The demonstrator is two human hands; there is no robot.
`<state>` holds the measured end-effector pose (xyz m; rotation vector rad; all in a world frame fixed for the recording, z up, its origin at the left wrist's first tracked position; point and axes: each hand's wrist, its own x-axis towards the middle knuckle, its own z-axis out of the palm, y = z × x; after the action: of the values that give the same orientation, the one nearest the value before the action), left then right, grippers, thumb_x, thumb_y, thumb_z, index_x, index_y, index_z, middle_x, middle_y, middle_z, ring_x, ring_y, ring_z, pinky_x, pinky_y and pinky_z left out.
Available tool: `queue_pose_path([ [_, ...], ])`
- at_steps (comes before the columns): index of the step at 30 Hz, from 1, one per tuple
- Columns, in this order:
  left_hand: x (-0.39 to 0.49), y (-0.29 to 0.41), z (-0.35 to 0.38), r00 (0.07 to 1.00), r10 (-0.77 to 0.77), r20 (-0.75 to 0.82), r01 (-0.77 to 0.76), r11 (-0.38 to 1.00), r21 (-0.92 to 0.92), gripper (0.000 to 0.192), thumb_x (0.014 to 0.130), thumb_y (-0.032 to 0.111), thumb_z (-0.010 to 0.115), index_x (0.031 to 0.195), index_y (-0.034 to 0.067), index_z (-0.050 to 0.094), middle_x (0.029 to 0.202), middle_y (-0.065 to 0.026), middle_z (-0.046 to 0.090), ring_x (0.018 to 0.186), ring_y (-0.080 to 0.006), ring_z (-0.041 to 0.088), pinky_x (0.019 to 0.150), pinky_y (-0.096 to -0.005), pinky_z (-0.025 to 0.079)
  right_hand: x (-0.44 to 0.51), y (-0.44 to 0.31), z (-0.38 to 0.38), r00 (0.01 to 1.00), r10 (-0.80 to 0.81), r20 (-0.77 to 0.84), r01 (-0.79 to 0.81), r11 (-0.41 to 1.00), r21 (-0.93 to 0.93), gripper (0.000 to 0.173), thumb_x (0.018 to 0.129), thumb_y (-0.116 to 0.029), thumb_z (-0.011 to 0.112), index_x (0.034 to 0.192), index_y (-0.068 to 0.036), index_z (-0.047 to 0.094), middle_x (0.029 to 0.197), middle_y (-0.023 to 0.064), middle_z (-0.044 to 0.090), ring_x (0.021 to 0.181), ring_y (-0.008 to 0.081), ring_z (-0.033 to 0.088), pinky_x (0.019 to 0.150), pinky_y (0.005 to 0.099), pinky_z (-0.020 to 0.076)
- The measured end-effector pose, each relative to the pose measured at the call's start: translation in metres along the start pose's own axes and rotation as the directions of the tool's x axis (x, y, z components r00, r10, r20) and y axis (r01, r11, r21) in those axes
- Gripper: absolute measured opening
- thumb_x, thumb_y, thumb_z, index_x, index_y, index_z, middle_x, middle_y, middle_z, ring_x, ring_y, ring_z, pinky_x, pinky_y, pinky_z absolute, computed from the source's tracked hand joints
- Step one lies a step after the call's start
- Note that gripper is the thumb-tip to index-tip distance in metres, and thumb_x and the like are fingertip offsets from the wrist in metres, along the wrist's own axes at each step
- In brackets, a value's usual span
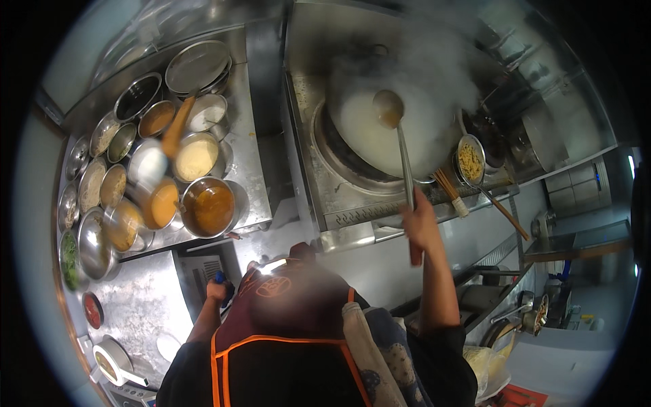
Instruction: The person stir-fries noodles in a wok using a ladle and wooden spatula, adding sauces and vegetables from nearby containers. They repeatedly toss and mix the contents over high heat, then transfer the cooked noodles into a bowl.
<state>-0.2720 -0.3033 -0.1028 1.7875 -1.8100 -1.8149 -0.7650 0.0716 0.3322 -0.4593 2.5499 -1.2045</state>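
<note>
My right hand [421,224] grips the handle of a long steel ladle [405,157], whose end is reddish-brown. The ladle's bowl is over a large wok [325,147] of pale, cloudy liquid [363,132], and thick steam blurs whether it touches the surface. My left hand [216,290] is low at my left side, closed around a small blue object [220,278] that I cannot make out. Beside the wok, a strainer [471,160] holds yellowish shredded food, and a bamboo wok brush [450,191] lies next to it.
Several steel bowls and pots of seasonings crowd the left counter, among them a pot of brown sauce [208,208] and a bowl of yellow powder [197,158]. Stacked steel plates [197,66] stand behind. A white-rimmed saucepan [113,358] sits lower left. The strainer's wooden handle [508,216] juts past the stove edge.
</note>
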Motion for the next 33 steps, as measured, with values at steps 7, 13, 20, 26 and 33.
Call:
queue_pose_path([
  [7,-0.054,0.042,0.033,0.999,-0.013,-0.042,0.017,0.996,0.092,0.039,0.078,0.023,0.07,0.109,0.0,0.065,0.097,-0.018,0.072,0.088,-0.0279,0.07,0.078,-0.0386,0.054,0.126,0.109,-0.005,0.983,0.027,-0.179,-0.092,0.926,-0.365,0.05,0.089,-0.017,0.051,0.131,0.012,0.047,0.118,0.0385,0.058,0.115,0.0554,0.052,0.098,0.0522,0.0437],
  [13,-0.11,0.044,0.041,0.98,-0.053,-0.189,0.134,0.885,0.445,0.046,0.073,0.031,0.074,0.106,-0.001,0.069,0.103,-0.0214,0.072,0.097,-0.0323,0.07,0.084,-0.0406,0.053,0.121,0.129,-0.005,0.832,0.19,0.521,-0.504,0.653,0.566,0.021,0.093,-0.013,0.055,0.108,0.002,0.058,0.083,0.0047,0.056,0.065,0.0115,0.053,0.053,0.027,0.0484],
  [20,-0.112,0.022,0.017,0.98,-0.134,-0.15,0.189,0.87,0.455,0.048,0.076,0.026,0.073,0.116,0.0,0.066,0.11,-0.0223,0.07,0.105,-0.0336,0.068,0.088,-0.0409,0.053,0.037,0.063,-0.028,0.825,0.345,0.447,-0.528,0.193,0.827,0.015,0.096,-0.011,0.054,0.11,-0.004,0.053,0.073,-0.0005,0.048,0.055,0.0074,0.047,0.045,0.0225,0.042],
  [26,-0.053,0.007,0.009,0.98,-0.182,-0.076,0.186,0.981,0.061,0.043,0.079,0.02,0.071,0.116,0.0,0.064,0.109,-0.0184,0.07,0.1,-0.0271,0.068,0.085,-0.0389,0.053,0.015,0.073,0.007,0.993,-0.051,0.107,0.051,0.999,-0.001,0.036,0.091,-0.011,0.052,0.126,-0.006,0.053,0.072,0.0031,0.053,0.055,0.0126,0.052,0.046,0.0285,0.0437],
  [33,-0.036,0.0,0.022,0.995,-0.096,-0.004,0.095,0.994,-0.06,0.04,0.078,0.022,0.073,0.112,0.002,0.065,0.098,-0.0149,0.07,0.089,-0.0267,0.068,0.08,-0.0389,0.053,0.127,0.081,0.035,0.987,-0.155,-0.048,0.086,0.748,-0.658,0.059,0.09,-0.01,0.05,0.146,0.002,0.037,0.093,0.0329,0.066,0.086,0.0457,0.067,0.076,0.0548,0.0522],
])
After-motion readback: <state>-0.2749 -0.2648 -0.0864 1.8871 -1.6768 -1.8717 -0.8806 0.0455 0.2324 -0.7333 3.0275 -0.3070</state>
